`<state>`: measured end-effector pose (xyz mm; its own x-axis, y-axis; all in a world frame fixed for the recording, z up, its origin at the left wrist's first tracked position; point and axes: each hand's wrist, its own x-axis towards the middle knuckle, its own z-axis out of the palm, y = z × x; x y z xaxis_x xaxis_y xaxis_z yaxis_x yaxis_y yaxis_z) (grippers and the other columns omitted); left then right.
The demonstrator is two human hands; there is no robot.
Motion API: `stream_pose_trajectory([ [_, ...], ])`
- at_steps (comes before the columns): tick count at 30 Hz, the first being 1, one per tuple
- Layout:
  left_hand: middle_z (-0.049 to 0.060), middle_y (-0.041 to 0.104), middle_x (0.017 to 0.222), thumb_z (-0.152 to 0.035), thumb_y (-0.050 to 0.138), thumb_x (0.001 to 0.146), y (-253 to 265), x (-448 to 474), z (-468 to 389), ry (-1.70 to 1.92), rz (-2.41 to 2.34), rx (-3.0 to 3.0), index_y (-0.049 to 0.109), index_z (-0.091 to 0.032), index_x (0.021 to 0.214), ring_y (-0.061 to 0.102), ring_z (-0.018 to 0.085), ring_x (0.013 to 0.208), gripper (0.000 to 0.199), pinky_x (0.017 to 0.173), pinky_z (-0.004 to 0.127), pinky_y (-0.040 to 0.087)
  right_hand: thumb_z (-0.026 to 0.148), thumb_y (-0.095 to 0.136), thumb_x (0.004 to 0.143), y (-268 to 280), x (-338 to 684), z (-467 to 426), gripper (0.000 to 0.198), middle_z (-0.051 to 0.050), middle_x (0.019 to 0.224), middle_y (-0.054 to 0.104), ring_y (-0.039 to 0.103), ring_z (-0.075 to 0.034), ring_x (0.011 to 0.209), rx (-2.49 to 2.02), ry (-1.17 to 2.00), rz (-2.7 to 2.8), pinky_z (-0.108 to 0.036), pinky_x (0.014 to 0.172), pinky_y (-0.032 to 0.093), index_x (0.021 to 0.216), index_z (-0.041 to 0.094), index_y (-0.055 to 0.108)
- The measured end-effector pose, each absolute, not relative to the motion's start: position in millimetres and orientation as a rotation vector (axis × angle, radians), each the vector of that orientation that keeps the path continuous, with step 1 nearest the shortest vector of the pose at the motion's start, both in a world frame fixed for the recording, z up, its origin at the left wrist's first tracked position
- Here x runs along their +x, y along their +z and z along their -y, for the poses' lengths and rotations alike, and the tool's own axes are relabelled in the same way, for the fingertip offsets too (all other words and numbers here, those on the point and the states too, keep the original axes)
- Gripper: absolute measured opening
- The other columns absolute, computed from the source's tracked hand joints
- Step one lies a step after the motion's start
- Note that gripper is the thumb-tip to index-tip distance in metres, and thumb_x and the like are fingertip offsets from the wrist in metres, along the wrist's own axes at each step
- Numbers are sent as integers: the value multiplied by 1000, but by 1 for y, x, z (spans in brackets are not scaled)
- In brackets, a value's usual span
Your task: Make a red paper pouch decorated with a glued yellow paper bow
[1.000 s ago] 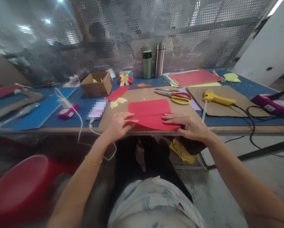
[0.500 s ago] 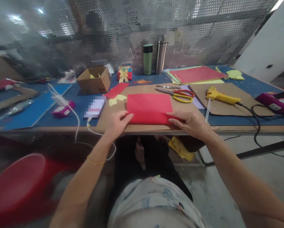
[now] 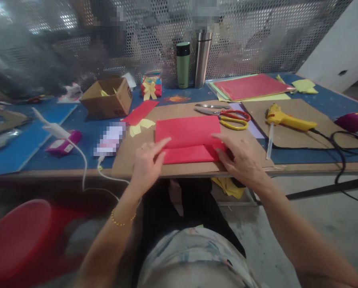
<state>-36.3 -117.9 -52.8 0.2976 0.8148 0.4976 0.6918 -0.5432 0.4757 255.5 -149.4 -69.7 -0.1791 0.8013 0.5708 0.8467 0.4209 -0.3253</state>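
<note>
A red sheet of paper (image 3: 187, 130) lies on a brown cardboard sheet at the table's front edge. Its near part is folded over, leaving a crease line across it and a lower red band. My left hand (image 3: 148, 162) grips the paper's left side, index finger on top near the crease and thumb by the near corner. At the right side, my right hand (image 3: 241, 160) holds it likewise, index finger above and thumb lower down. Just beyond the paper, to the right, lie scissors (image 3: 234, 119) with red and yellow handles.
A yellow glue gun (image 3: 289, 119) rests on cardboard at right, its black cord trailing off. Coloured sheets (image 3: 253, 87), a green flask (image 3: 183, 66), a steel flask (image 3: 203, 60) and an open box (image 3: 107, 98) stand behind. A phone (image 3: 110, 139) with a white cable lies left.
The near part of the red paper now shows a separate folded band below a crease. Both index fingers have moved up onto the paper. The camera view has shifted slightly.
</note>
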Motion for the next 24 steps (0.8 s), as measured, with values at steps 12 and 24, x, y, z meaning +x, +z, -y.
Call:
stream_pose_trajectory([
  [12,4,68,85,-22,55,100,-51,-41,112,911,-1369,2448,82,-29,107,58,22,85,29,81,40,43,22,47,102,-70,254,152,32,-8,84,69,60,-22,77,-1376,-170,2078,-36,71,31,107,21,79],
  [24,1,71,81,-20,61,93,-47,-35,116,1017,-1503,2337,67,-24,86,60,21,76,10,76,38,45,22,48,102,-71,254,152,27,-7,81,68,59,-22,72,-1414,-193,2062,-36,70,32,105,20,74],
])
